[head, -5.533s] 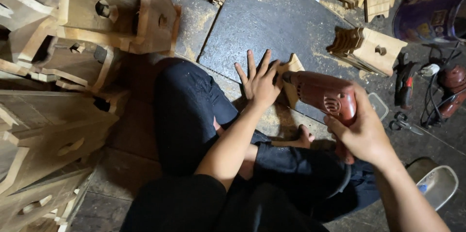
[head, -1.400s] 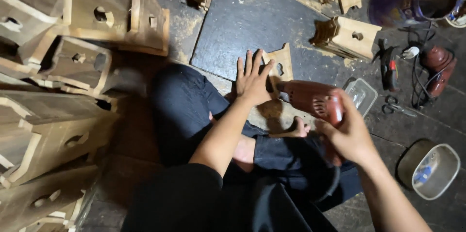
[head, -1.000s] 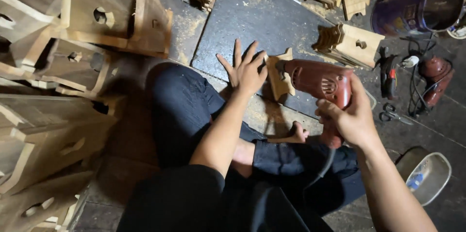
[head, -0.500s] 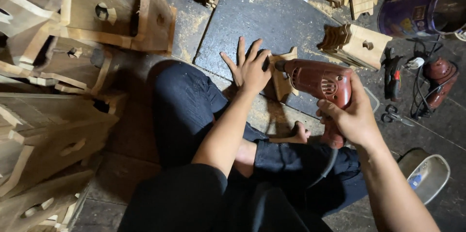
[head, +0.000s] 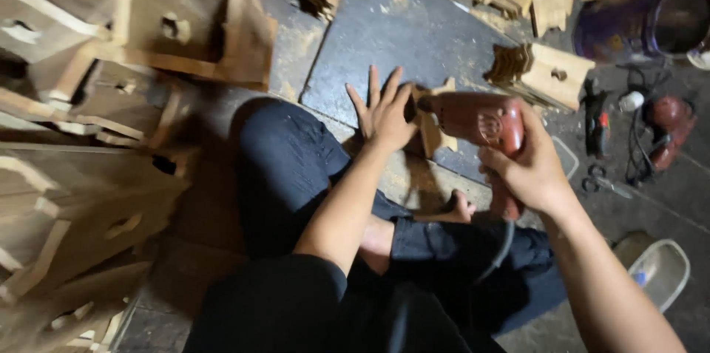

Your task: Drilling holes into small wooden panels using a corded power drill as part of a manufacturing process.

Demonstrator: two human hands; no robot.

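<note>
I sit cross-legged on the floor in dark trousers. My left hand [head: 384, 113] lies flat with fingers spread on a small wooden piece [head: 435, 131], pressing it down. My right hand [head: 529, 168] grips a red corded electric drill [head: 481, 120] by its handle. The drill's nose points left at the wooden piece, right beside my left fingers. A bare foot [head: 451, 212] shows under the drill.
Stacked wooden boxes with cut-out holes [head: 111, 102] crowd the left side. More wooden parts [head: 543, 72] lie at the back right. A dark bucket [head: 651, 24], another red power tool [head: 669, 127], scissors [head: 603, 183] and a white dish [head: 662, 272] sit at right.
My left hand and the drill have stayed on the wooden piece. The view has shifted slightly; the drill nose has come a little closer to my left fingers.
</note>
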